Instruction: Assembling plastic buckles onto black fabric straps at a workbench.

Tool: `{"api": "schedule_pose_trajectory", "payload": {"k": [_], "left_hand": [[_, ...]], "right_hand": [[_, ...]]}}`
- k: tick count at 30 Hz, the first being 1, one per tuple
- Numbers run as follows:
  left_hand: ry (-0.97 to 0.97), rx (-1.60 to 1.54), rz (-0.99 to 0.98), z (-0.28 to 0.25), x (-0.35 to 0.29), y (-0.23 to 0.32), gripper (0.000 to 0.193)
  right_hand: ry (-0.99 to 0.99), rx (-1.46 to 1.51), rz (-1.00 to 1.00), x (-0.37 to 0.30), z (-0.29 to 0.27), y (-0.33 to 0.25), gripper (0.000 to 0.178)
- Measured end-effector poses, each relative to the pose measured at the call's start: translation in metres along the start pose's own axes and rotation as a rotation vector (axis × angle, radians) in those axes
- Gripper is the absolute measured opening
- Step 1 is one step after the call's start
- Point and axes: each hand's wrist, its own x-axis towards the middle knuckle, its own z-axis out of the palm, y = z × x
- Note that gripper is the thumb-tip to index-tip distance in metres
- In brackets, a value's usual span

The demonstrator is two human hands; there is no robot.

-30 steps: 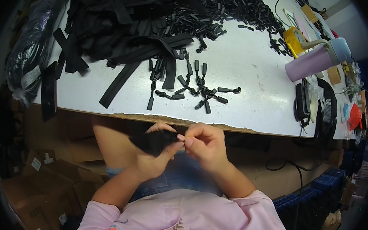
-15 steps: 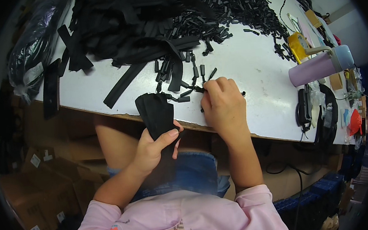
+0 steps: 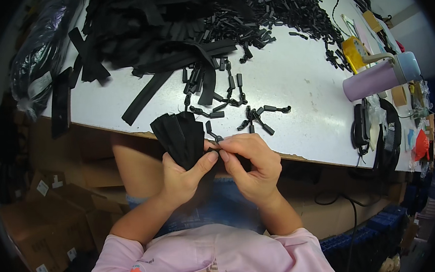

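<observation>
My left hand is closed round a fanned bundle of black zipper strips, held at the table's near edge. My right hand pinches a small black zipper slider, its oblong pull sticking up past the fingertips. Both sets of fingertips meet at the right side of the bundle, and the exact contact there is hidden by the fingers. Just beyond my right hand lies a small cluster of loose sliders on the white table. More sliders lie scattered beyond the bundle.
A large heap of black strips covers the far left, beside a pile of sliders. At right stand a lilac tumbler and a yellow tape roll. A plastic-wrapped bundle and cardboard boxes are at left.
My right hand has come from the sliders on the table toward my left hand, bringing one slider with it. The bundle has fanned out and tilted slightly left.
</observation>
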Motion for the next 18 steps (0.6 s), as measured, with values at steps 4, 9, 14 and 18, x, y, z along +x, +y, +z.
{"api": "schedule_pose_trajectory", "payload": {"k": [4, 9, 14, 18], "left_hand": [[0.005, -0.079, -0.008, 0.001, -0.002, 0.002, 0.010], [0.021, 0.032, 0.033, -0.002, -0.003, -0.001, 0.012], [0.064, 0.001, 0.046, 0.000, -0.003, -0.001, 0.016], [0.019, 0.017, 0.099, 0.001, -0.003, 0.004, 0.018]], "right_hand": [[-0.029, -0.133, -0.184, 0.002, -0.002, 0.002, 0.017], [-0.055, -0.160, -0.185, 0.000, -0.002, 0.007, 0.019], [0.119, 0.249, 0.244, -0.014, 0.013, -0.003, 0.009], [0.069, 0.305, 0.223, -0.015, 0.015, 0.000, 0.007]]}}
